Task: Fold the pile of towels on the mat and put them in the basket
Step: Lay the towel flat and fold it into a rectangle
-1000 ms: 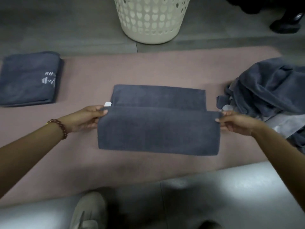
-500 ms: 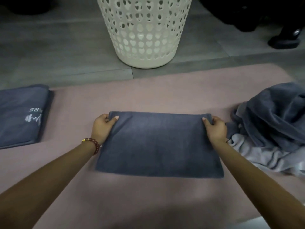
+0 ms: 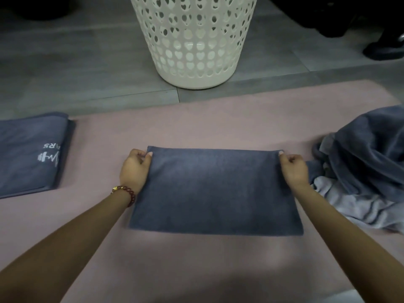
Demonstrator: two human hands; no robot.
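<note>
While the pink mat [image 3: 196, 127] covers the floor, the white basket [image 3: 196, 40] stands past its far edge, the towel pile [image 3: 367, 162] slumps at its right end, and the folded grey towel [image 3: 214, 189] lies mid-mat, left hand [image 3: 135, 169] and right hand [image 3: 294, 169] each pinching a far corner.

The light is dim, flat and indoor, and the picture is soft and slightly grainy. A broad, blurred shadow darkens the mat [image 3: 196, 276] near the bottom edge. The pale basket [image 3: 196, 71] is the brightest area, without glare. The wide lens bows the floor [image 3: 87, 79] seams, and the top corners sink to black.
</note>
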